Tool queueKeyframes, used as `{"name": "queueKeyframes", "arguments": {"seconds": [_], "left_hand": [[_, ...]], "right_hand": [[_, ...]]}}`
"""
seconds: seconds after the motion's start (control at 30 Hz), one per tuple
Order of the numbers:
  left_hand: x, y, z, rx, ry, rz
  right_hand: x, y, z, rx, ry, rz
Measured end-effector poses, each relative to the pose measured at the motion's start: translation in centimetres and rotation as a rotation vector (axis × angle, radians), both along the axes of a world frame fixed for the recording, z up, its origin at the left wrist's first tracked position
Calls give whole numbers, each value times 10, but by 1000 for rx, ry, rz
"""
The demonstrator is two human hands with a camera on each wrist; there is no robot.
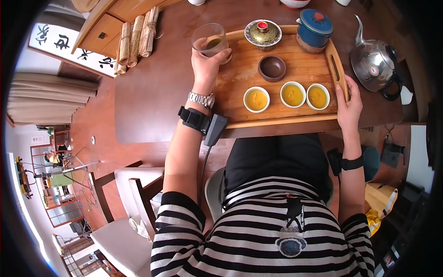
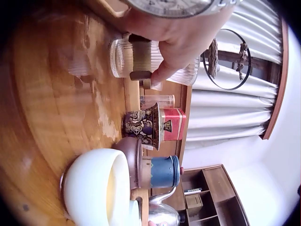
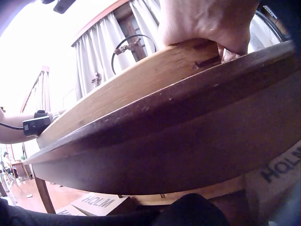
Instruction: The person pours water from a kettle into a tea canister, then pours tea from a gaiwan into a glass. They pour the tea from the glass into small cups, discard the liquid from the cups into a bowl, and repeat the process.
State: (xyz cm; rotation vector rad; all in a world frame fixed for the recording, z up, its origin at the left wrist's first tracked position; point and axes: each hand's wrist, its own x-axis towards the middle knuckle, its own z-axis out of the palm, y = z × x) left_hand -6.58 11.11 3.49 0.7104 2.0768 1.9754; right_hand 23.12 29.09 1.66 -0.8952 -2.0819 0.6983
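Note:
My left hand (image 1: 206, 67) grips a ribbed glass pitcher (image 1: 208, 38) with some tea in it, at the tray's left side. In the left wrist view my fingers curl round the glass (image 2: 123, 57). My right hand (image 1: 350, 104) holds the right end of the wooden tray (image 1: 230, 94) at its handle; the right wrist view shows that hand (image 3: 207, 23) at the tray's corner (image 3: 188, 59). Three white cups (image 1: 256, 99) (image 1: 292, 94) (image 1: 318, 96) of yellow tea stand along the near side. Behind them is a small brown bowl (image 1: 272, 68).
A patterned lidded bowl (image 1: 263, 35) and a blue lidded pot (image 1: 314, 30) stand at the tray's back. Right of the tray is a metal kettle (image 1: 374, 64). Bamboo rolls (image 1: 134, 39) lie at the table's back left. A chair (image 1: 124, 240) stands at lower left.

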Motion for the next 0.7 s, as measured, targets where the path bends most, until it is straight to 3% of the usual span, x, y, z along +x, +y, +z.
{"name": "queueKeyframes", "arguments": {"seconds": [0.2, 0.27, 0.3, 0.37, 0.43, 0.5, 0.63, 0.7], "left_hand": [[10, -15, 16, 39, -38, -162], [21, -27, 24, -86, 71, 47], [23, -35, 27, -84, 70, 53], [27, -54, 30, -438, 315, 118], [32, -67, 17, -442, 326, 147], [39, -75, 12, -613, 377, 197], [40, -81, -17, -699, 360, 129], [47, -83, -24, -635, 373, 170]], "right_hand": [[0, 5, -7, -8, 51, 35], [0, 5, -8, 18, 40, 28], [-1, 5, -7, 19, 40, 33], [-1, 5, -6, 4, 39, 32], [-1, 5, -5, 3, 32, 48], [-2, 4, -2, -71, 27, 35], [-1, 9, -7, -27, 6, 40], [-3, 8, -4, -37, 3, 45]]}}
